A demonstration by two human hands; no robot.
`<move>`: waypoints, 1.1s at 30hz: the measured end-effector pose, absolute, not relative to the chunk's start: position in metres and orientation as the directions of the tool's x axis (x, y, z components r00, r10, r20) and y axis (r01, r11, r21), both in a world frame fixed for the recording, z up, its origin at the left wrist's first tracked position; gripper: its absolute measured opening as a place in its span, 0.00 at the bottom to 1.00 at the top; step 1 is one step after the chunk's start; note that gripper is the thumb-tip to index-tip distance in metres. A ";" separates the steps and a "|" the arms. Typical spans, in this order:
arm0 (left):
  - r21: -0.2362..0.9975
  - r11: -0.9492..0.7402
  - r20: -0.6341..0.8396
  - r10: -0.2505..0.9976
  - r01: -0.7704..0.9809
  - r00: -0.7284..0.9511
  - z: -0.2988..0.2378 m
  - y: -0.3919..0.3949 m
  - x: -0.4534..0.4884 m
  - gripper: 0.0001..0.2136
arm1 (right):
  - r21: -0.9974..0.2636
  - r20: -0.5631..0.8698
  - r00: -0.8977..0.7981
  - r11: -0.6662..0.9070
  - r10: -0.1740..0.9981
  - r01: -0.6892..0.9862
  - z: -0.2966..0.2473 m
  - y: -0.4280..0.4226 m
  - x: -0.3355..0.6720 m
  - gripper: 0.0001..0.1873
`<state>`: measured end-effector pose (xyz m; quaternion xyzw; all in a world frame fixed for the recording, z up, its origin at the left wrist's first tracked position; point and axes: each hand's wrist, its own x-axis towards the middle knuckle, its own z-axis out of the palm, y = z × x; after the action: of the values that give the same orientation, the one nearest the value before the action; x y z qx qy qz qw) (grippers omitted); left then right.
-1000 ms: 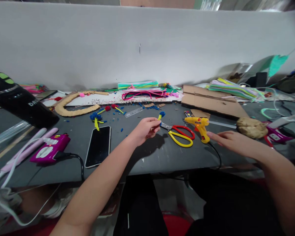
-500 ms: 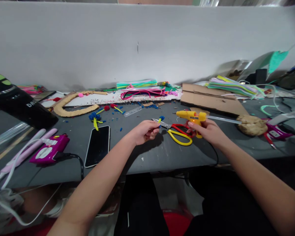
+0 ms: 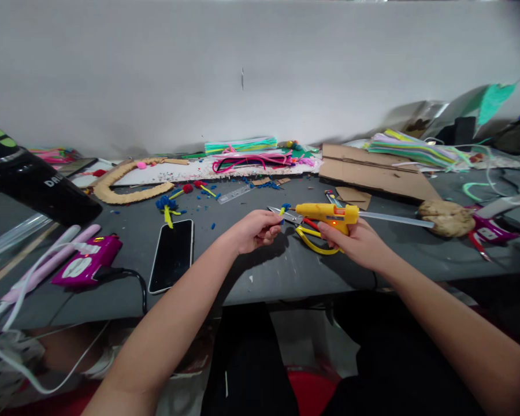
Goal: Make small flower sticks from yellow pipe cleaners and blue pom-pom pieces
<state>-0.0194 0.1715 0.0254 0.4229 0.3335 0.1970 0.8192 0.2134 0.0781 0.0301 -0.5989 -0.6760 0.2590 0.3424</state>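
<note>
My left hand [image 3: 260,232] is closed in a pinch on a short yellow pipe cleaner stem [image 3: 282,212] topped with blue fuzz. My right hand [image 3: 359,241] wraps round the handle of a yellow hot glue gun [image 3: 327,214]. Its nozzle points left, close beside the blue tip; whether they touch I cannot tell. A clear glue stick [image 3: 394,219] juts from the gun's back. Scissors with red and yellow handles [image 3: 314,244] lie on the table beneath, partly hidden by the gun and right hand. A blue and yellow pipe cleaner flower [image 3: 167,205] lies further left.
A phone [image 3: 172,256] lies left of my left arm, near a purple power block [image 3: 89,260] with cables. A black bottle [image 3: 39,179] leans in at far left. Cardboard [image 3: 372,172] and pipe cleaner bundles [image 3: 411,148] line the back right. A potato-like lump [image 3: 446,218] sits at right.
The glue gun in my right hand has moved left and slightly down, bringing its nozzle up to the blue-tipped stem. My left hand stays almost still.
</note>
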 end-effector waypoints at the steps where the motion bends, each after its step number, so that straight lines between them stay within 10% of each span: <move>1: 0.830 0.557 -0.375 0.608 -0.039 0.699 0.025 0.171 -0.019 0.11 | -0.752 0.159 -0.057 0.158 0.986 0.640 0.030 0.078 0.213 0.18; 33: 0.898 0.438 -0.345 0.667 0.026 0.660 0.031 0.164 -0.017 0.12 | -0.718 0.228 -0.129 0.256 0.965 0.647 0.038 0.077 0.208 0.16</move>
<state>-0.0174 0.1641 0.0306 0.4873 0.3558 0.2083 0.7698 0.2075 0.0771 0.0376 -0.5642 -0.7145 0.2321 0.3425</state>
